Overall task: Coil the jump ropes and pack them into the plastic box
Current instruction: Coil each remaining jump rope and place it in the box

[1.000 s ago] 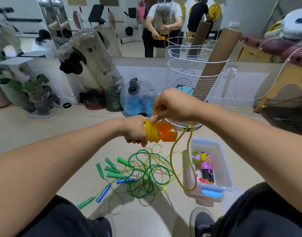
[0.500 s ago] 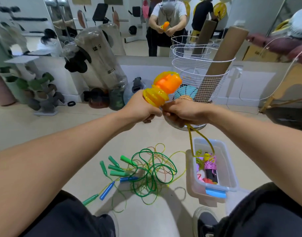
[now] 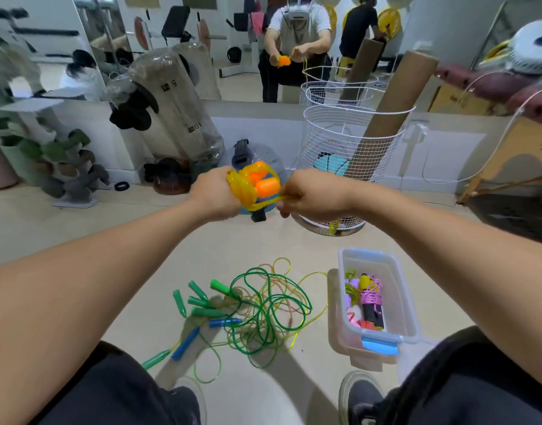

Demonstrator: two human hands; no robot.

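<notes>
Nearest, at the bottom edge of the view, the person's knees and shoes stand on the pale floor [image 3: 64, 228]. Just ahead, a loose tangle of green and yellow ropes [image 3: 263, 308] sprawls on the floor, its green handles [image 3: 199, 302] and blue handles [image 3: 202, 331] fanned to the left of the heap. To its right the clear plastic box [image 3: 406, 302] sits with its long axis running away from the person, blue latch [image 3: 380, 346] on the near end; coiled ropes [image 3: 369, 302] already lie inside. A strip of bare floor separates tangle and box.

Above these, both arms reach forward. The left hand [image 3: 213, 191] clenches the orange handles [image 3: 262, 179], which lie side by side pointing right and slightly up, with yellow rope [image 3: 242, 191] wound around them. The right hand [image 3: 306, 196] pinches the rope's free end, stretched taut leftwards to the bundle; the remainder dangles below that hand.

Farther off, a white wire basket [image 3: 349, 161] holding a cardboard tube [image 3: 386, 118] stands against the mirrored wall.
</notes>
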